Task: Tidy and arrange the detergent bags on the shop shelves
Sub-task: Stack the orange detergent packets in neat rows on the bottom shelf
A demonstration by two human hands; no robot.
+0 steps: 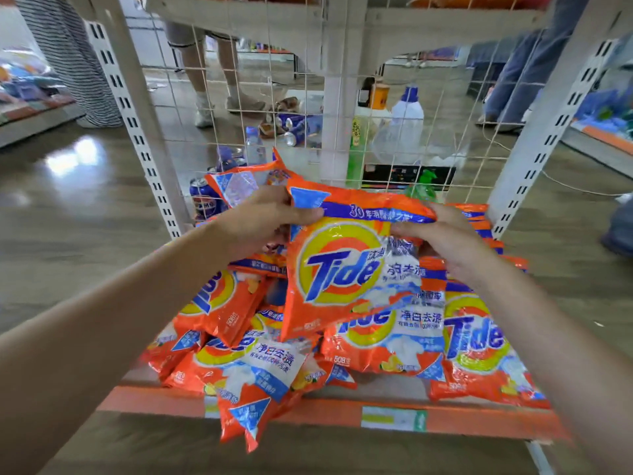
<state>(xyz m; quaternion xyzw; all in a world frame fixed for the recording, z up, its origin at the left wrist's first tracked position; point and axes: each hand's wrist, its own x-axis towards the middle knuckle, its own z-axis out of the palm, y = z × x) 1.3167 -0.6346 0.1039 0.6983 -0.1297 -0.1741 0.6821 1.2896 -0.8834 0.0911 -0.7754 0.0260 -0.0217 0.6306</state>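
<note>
Head view: two hands (270, 214) (445, 234) grip one Tide bag (346, 269).

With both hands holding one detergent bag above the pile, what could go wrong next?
1. The bag hanging over the front edge of the shelf looks ready to slide to the floor if the pile is nudged.
2. The pile of bags lies loose and overlapping, so setting the held bag on top may shift others.
3. The left hand and right hand grip only the top edge, so the bag may slip or tear.
</note>
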